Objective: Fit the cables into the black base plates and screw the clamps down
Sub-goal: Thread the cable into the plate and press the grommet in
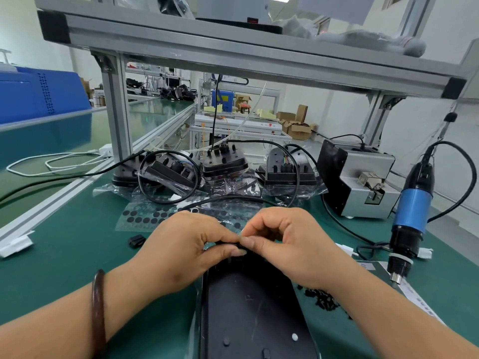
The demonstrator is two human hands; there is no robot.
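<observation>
Black cable [225, 244] is pinched between both sets of fingertips, right at the far end of the black base plate [248, 307]. From the left, the left hand [181, 250] nips it w/ thumb and forefinger. The right hand [293, 244] has its fingers curled in, thumb and forefinger gripping the same stretch (how it seats in the plate is hidden under the fingers). The plate lies flat on the green mat [64, 255] btwn the two forearms. A brown bracelet [98, 312] is on the left wrist. Small black parts [321, 299] lie loose just right of the plate. A small black piece [136, 240] sits on the mat left of the hands, and a sheet of round black pads [145, 216] lies beyond them. Further back are bagged plates [223, 164] w/ cables looped over. Far right, a blue screwdriver [412, 211] points tip-down, nearly upright, w/ a grey feeder box [363, 182] behind it.
</observation>
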